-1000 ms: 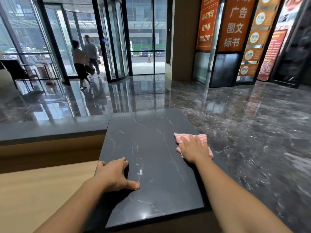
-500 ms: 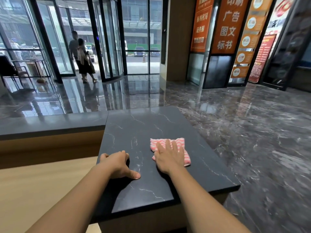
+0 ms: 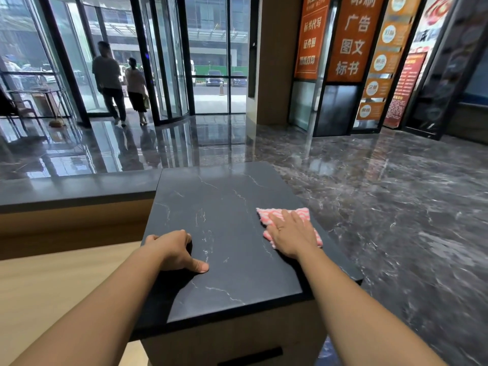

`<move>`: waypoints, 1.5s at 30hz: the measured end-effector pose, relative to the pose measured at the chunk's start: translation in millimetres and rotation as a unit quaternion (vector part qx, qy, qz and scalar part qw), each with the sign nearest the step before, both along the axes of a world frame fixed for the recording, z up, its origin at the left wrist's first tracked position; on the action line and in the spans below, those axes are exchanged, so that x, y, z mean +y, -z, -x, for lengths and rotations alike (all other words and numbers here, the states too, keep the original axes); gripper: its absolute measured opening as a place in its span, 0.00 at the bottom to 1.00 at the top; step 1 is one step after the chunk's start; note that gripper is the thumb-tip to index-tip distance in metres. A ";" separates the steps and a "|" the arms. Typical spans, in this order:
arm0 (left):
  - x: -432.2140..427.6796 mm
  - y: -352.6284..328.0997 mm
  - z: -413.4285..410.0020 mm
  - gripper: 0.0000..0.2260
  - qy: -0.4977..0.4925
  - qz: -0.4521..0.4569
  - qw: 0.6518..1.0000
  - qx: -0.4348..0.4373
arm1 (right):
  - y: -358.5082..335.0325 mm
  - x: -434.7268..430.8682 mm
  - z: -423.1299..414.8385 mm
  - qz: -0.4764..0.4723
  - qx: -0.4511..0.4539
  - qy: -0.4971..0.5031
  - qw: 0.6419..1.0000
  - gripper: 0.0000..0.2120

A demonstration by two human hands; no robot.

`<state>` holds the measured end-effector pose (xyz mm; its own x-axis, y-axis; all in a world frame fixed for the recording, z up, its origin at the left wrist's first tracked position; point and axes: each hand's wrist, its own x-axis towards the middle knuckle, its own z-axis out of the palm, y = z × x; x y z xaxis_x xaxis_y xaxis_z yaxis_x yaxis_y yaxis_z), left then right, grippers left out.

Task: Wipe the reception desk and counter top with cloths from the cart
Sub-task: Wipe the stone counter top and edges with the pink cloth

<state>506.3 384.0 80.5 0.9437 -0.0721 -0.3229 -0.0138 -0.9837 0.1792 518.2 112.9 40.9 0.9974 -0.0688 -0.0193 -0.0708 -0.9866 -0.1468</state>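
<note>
– As the head view looks down, where is the pink cloth [image 3: 302, 213]?
– Near the desk's [image 3: 229, 207] right edge, under the right hand [image 3: 290, 235], pressed flat, fingers straight.
– Left hand [image 3: 173, 250]?
– Curled, holding nothing, at the desk's left edge.

Dark stone-look counter top [image 3: 224, 233], white-veined, with a dull satin sheen; nubbly pink-and-white woven cloth [image 3: 264, 215]; pale matt wood-grain desk [image 3: 52, 286]; mirror-glossy dark marble floor [image 3: 396, 207]; clear glass doors [image 3: 169, 62] in dark frames.
</note>
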 end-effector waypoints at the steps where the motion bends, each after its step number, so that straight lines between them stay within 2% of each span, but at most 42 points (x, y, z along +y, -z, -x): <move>1: 0.3 0.9 0.4 0.44 0.002 -0.003 1.000 -0.003 | 0.2 -12.7 -0.9 -0.007 0.003 0.021 1.000 0.24; 5: 1.1 1.8 2.3 0.44 0.018 -0.006 1.000 -0.009 | -0.6 -35.6 -1.8 -0.015 0.004 0.059 0.998 0.24; 11: 0.3 -0.9 1.4 0.43 0.024 0.002 1.000 -0.002 | -1.2 -2.9 6.0 -0.017 0.016 0.088 0.996 0.24; 20: -1.9 -2.4 2.0 0.42 -0.001 0.021 1.000 0.016 | 1.4 97.5 49.9 -0.022 0.003 -0.005 1.000 0.26; 25: -2.2 -4.0 3.1 0.43 0.003 0.019 1.000 0.023 | -3.7 85.8 62.1 -0.013 0.007 -0.078 0.997 0.25; 35: 2.1 0.1 3.3 0.44 0.011 0.019 1.000 0.021 | -3.1 -42.7 79.2 -0.020 0.010 0.069 0.997 0.23; 41: 1.6 2.2 3.3 0.44 0.023 0.002 1.000 0.008 | -1.3 -24.3 91.6 -0.008 -0.003 0.120 0.993 0.23; 45: 1.7 2.8 4.3 0.42 0.030 0.001 1.000 -0.001 | 0.3 22.3 104.6 -0.021 -0.017 0.111 0.993 0.25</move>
